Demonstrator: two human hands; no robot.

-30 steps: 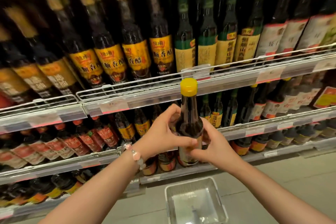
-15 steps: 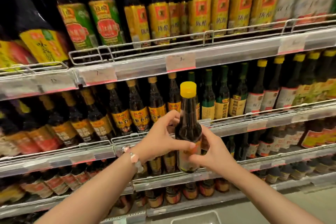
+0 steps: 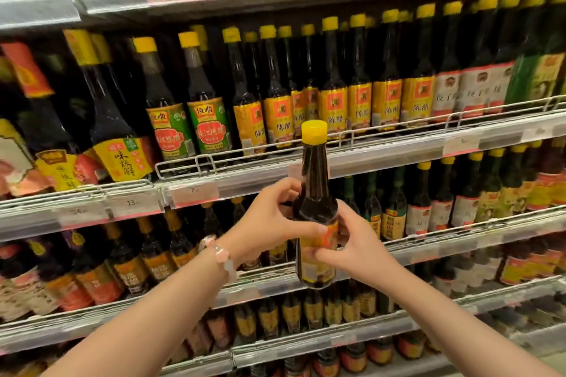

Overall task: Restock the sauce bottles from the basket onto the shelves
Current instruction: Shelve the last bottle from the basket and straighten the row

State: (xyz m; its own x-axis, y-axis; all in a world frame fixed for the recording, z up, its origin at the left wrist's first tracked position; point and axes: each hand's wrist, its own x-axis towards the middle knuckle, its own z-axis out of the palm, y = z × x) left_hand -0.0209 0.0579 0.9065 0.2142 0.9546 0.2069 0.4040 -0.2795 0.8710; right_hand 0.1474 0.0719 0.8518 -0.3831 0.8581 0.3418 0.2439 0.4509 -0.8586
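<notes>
I grip the bottle (image 3: 315, 208) upright between both hands: my left hand (image 3: 269, 223) wraps its shoulder, my right hand (image 3: 355, 248) clasps its label. It hangs in front of the shelves (image 3: 382, 153), touching none.

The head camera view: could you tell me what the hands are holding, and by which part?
Both hands hold one dark sauce bottle upright: left hand around its shoulder, right hand on the labelled body.

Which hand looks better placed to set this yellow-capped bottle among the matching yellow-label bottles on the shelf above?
Probably the right hand: it wraps the bottle low on its label, on the side nearer the matching row. The left hand only pinches its shoulder.
</notes>
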